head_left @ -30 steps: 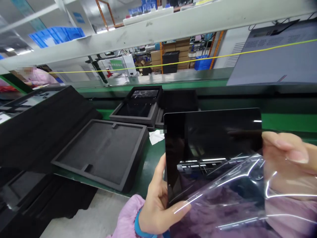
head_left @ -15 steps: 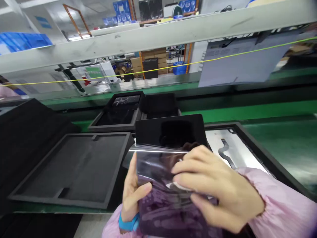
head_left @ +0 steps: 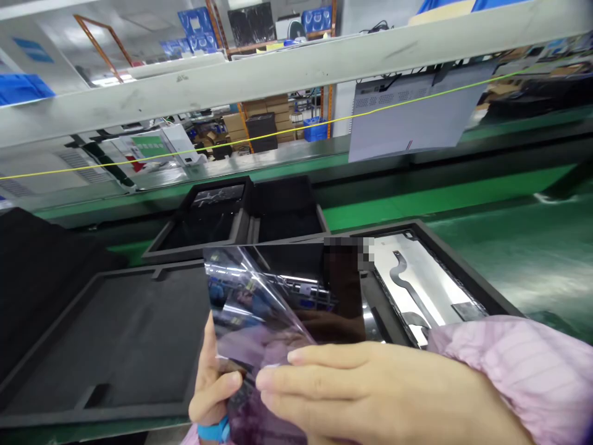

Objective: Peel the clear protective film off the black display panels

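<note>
A glossy black screen panel [head_left: 340,296] is held up in front of me, tilted, with reflections on its glass. Clear plastic film [head_left: 259,309] lies across its left and lower part, with a diagonal edge. My left hand [head_left: 210,377], a blue band at its wrist, grips the panel's left edge, thumb on the front. Over the film rests my right hand [head_left: 361,389], its fingers stretched out and close together. Behind my right arm, a silver panel with a dark ribbon cable [head_left: 405,281] lies in a black foam frame [head_left: 467,272].
An empty-looking black foam tray [head_left: 134,346] lies at left. Farther back, two foam trays [head_left: 194,216] stand side by side, the left one with dark glossy panels. A grey rail [head_left: 278,68] and a yellow cord [head_left: 287,131] cross above the green bench [head_left: 523,247].
My right hand has flattened out and moved left and down over the film. The panel has turned and shifted left, its glass now reflecting lights. The camera view has swung right.
</note>
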{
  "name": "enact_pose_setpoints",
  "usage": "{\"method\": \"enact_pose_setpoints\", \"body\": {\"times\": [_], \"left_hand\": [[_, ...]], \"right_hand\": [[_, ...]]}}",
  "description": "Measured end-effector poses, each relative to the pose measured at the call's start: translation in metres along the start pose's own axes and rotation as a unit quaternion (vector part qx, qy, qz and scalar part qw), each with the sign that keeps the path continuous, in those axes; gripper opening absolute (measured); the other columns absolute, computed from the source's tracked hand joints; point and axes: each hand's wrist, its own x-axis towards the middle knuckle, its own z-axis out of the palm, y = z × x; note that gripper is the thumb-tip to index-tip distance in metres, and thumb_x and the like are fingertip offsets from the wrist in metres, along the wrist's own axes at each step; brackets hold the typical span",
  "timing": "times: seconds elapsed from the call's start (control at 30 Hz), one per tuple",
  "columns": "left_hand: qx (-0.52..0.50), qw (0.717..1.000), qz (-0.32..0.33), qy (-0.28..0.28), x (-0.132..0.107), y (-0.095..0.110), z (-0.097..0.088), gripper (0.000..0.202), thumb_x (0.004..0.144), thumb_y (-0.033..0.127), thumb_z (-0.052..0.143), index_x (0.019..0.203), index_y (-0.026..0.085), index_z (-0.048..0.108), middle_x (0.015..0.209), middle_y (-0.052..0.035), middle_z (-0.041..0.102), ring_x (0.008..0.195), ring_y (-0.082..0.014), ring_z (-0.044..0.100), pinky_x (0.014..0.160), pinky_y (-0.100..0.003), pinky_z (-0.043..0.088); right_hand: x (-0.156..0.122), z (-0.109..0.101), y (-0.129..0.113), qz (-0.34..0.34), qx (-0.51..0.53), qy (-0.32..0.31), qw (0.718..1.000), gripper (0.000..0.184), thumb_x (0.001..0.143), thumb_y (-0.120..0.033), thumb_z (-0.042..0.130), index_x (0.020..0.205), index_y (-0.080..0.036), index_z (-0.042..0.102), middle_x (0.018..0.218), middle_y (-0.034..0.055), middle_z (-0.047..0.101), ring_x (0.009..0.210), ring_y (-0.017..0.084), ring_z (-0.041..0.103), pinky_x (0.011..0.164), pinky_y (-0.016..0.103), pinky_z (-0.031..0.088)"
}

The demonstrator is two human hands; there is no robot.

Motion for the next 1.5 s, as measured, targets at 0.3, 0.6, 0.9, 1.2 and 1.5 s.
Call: {"method": "enact_pose_setpoints", "body": {"times": [0.3,0.6,0.9,1.2,1.5], "left_hand": [[0.009,0.999,0.043,0.029,0.022,0.002,0.028,0.056,0.073,0.020,0.067,0.127,0.030,0.060,0.132,0.0004,0.061,0.133,-0.0279,0.044,0.115,-0.039,0.030],[0.022,1.000,-0.011,-0.011,0.040,-0.004,0.036,0.049,0.076,0.020,0.064,0.125,0.022,0.063,0.130,-0.0024,0.062,0.137,-0.0264,0.038,0.115,-0.032,0.029],[0.176,0.972,0.109,0.109,0.056,-0.034,-0.002,0.039,0.073,0.018,0.068,0.112,0.021,0.069,0.137,-0.0018,0.056,0.136,-0.0240,0.040,0.116,-0.029,0.028],[0.230,0.957,0.138,0.112,0.061,-0.040,-0.008,0.018,0.074,0.023,0.064,0.089,0.021,0.073,0.122,-0.0039,0.067,0.131,-0.0272,0.047,0.115,-0.040,0.033],[0.202,0.971,0.097,0.087,0.052,-0.026,0.007,0.018,0.068,0.030,0.069,0.086,0.026,0.073,0.118,0.0011,0.069,0.130,-0.0263,0.049,0.116,-0.041,0.031]], "right_hand": [[-0.001,-0.027,0.051,-0.016,0.099,-0.077,0.992,0.020,0.089,-0.010,0.048,0.080,-0.010,0.065,0.129,0.0145,0.056,0.136,0.020,0.035,0.115,0.031,0.034],[-0.005,-0.039,0.094,0.015,0.153,-0.057,0.986,0.007,0.084,-0.019,0.062,0.080,-0.016,0.067,0.130,0.0083,0.056,0.134,0.018,0.040,0.109,0.033,0.040],[0.003,-0.004,0.098,0.203,0.063,0.245,0.946,0.024,0.078,-0.015,0.059,0.058,-0.017,0.045,0.118,0.0066,0.063,0.131,0.024,0.042,0.110,0.043,0.035],[0.001,0.002,0.107,0.274,0.144,0.264,0.913,0.020,0.074,-0.020,0.056,0.057,-0.018,0.046,0.111,0.0073,0.066,0.122,0.021,0.051,0.108,0.042,0.036],[-0.001,0.006,0.113,0.280,0.165,0.263,0.908,0.020,0.073,-0.021,0.058,0.056,-0.018,0.048,0.109,0.0058,0.067,0.120,0.021,0.053,0.107,0.042,0.037]]}}
